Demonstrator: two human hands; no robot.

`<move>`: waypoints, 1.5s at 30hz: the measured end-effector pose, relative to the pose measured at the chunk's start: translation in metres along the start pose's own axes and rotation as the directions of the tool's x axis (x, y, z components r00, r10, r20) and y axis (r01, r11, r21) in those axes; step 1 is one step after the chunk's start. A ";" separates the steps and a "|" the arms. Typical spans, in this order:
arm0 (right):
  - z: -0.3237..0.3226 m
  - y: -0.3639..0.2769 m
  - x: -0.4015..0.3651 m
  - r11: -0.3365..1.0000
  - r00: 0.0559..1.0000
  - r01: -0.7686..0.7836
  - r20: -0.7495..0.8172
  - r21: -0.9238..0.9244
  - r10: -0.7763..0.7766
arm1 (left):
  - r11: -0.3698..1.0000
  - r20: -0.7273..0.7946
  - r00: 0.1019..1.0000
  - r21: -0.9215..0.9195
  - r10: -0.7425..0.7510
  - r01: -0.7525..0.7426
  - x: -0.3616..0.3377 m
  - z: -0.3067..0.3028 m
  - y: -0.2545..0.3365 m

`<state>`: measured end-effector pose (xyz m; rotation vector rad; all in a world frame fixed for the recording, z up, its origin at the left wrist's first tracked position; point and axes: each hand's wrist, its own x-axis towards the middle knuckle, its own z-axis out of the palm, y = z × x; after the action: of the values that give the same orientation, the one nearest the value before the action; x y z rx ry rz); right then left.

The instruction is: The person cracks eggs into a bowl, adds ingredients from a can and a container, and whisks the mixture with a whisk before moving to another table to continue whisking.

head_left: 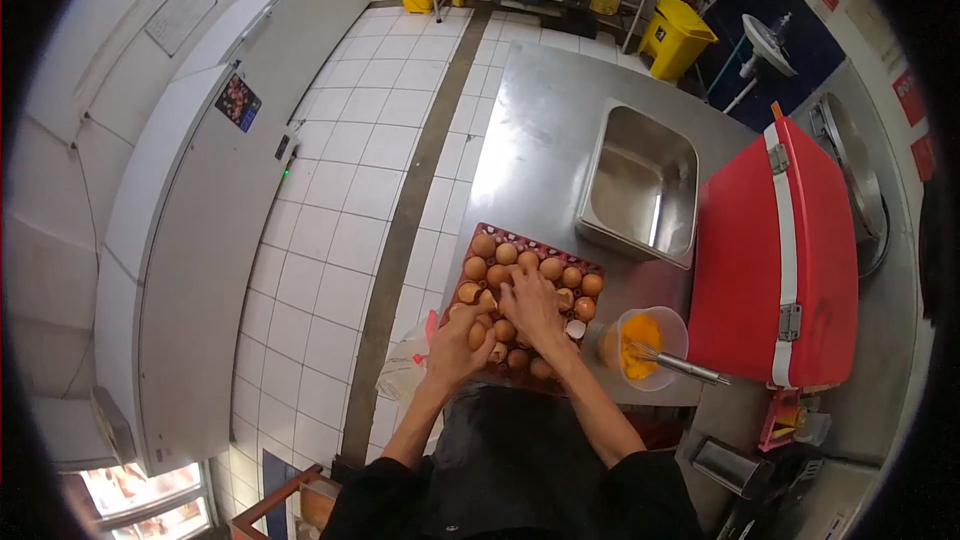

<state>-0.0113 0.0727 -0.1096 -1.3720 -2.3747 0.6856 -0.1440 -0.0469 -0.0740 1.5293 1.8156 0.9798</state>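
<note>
A red egg tray (590,265) holding several brown eggs (551,268) lies on the steel counter near its front edge. My left hand (460,340) rests at the tray's near left corner, closed around a brown egg (478,336). My right hand (530,305) lies flat over the eggs in the tray's middle, fingers spread and touching them. Cracked shells sit in some cells near my right hand. To the right of the tray stands a clear plastic cup (645,345) of yellow beaten egg with a metal whisk (680,365) leaning in it.
An empty steel pan (640,190) sits behind the tray. A red cooler box (775,250) fills the counter's right side. A white plastic bag (405,370) hangs at the counter's left edge. White refrigerators (200,240) line the tiled aisle on the left. Yellow bins (675,35) stand far back.
</note>
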 end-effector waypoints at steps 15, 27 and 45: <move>0.013 -0.001 0.032 0.998 0.999 -0.048 0.025 0.046 0.047 | 0.956 -0.115 0.965 -0.201 -0.238 0.212 -0.034 0.029 -0.026; -0.136 -0.014 -0.092 -0.172 0.923 -0.140 0.192 0.975 0.334 | 0.854 -0.253 0.870 -0.210 0.424 -0.477 0.023 0.035 0.131; -0.177 0.077 -0.201 -0.231 0.718 0.069 0.112 0.971 0.687 | 0.830 0.125 0.911 -0.475 0.393 -0.293 0.011 0.159 0.207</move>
<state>0.2295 -0.0254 -0.0097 -1.0345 -0.2808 1.5482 0.0992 0.0084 0.0047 1.6137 1.0755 1.2397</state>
